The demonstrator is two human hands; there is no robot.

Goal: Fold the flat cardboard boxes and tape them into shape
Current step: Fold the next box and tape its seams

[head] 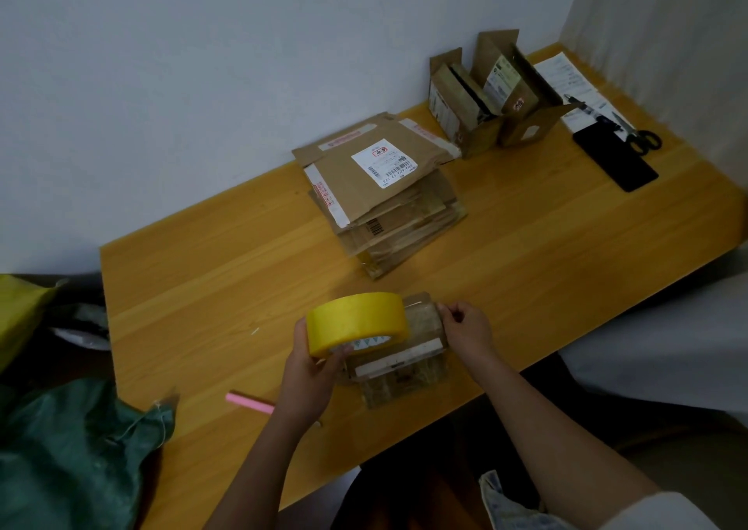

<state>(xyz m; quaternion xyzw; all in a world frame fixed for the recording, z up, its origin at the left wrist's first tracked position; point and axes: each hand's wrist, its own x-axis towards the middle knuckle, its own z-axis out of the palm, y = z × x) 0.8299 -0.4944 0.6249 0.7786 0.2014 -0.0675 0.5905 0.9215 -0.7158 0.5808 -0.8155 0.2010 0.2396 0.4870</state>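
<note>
Two boxes (485,100) stand folded; a stack (380,201) waits flat. Left hand (311,371) grips the tape roll (356,323), right hand (465,327) pinches tape onto a third box (400,367).

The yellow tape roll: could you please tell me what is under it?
The yellow tape roll, gripped by the left hand, sits over a small cardboard box. The box's left part is hidden.

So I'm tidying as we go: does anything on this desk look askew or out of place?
The stack of flat boxes is uneven: its top sheet is skewed and overhangs those beneath. A pink stick lies loose near the front edge of the table. Nothing looks spilled.
</note>
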